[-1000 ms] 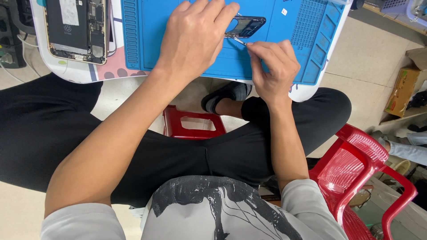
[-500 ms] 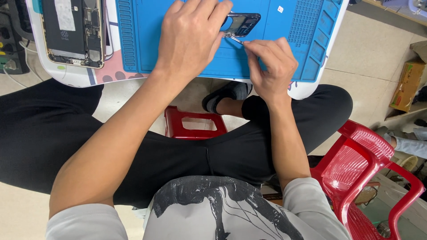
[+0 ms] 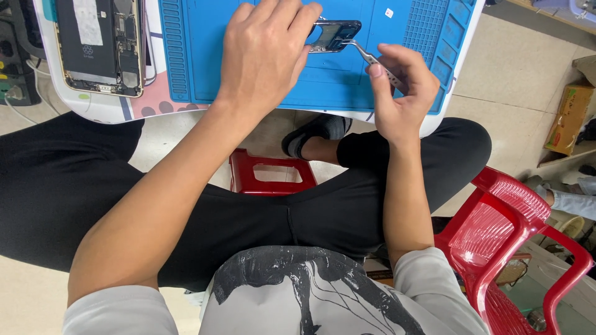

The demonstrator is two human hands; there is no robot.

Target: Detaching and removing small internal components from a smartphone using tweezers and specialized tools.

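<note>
Left hand (image 3: 267, 56) lies palm down on the blue repair mat (image 3: 347, 87), fingers curled over the left end of a small dark phone frame part (image 3: 335, 34), pinning it to the mat at the far middle. Only the part's right end shows past the fingertips.

Right hand (image 3: 400, 93) is just right of it, pinching metal tweezers (image 3: 371, 59) between thumb and fingers. Tweezer tips reach left and touch the right near corner of the frame part. Can't tell whether the tips grip anything.

The mat sits on a white surface (image 3: 99, 111); ribbed compartments run along the mat's right edge. A tiny white square (image 3: 389, 12) lies on the mat, far right of the part, well apart from both hands.

Far left on the surface: an opened smartphone (image 3: 99, 46), gold rim, black battery and boards exposed, lying flat beside the mat's left edge. Left of it, dark gear with cables, partly out of view.

The person sits cross-legged in black trousers and a grey printed shirt. A red plastic stool (image 3: 270, 174) stands on the floor under the surface, a red plastic chair (image 3: 515, 236) near right. A cardboard box (image 3: 568, 118) is on the floor at right.
</note>
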